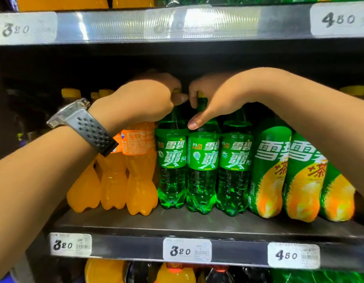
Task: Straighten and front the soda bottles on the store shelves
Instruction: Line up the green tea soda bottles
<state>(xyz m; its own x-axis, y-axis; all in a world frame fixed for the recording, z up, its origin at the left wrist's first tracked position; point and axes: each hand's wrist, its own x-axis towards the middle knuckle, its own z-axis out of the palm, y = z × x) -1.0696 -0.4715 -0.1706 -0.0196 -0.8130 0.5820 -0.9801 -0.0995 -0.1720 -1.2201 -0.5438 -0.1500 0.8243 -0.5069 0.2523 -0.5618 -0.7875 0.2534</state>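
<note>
Store shelf (pixel 197 223): left hand (pixel 144 101) and right hand (pixel 213 94) each clamp a green bottle's (pixel 172 166) neck, fronting in progress; next, likely twist labels forward.

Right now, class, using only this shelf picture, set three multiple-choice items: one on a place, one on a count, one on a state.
1. The orange soda bottles stand where?
A. left of the clear green bottles
B. right of them
C. behind them

2. How many clear green bottles front the row?
A. one
B. three
C. six

3. The left hand is
A. hanging open
B. closed on a bottle top
C. on a price tag

Answers: 1 A, orange sits leftward; 2 B, three matching labels; 3 B, fingers wrap the cap, as the right hand does.
</note>
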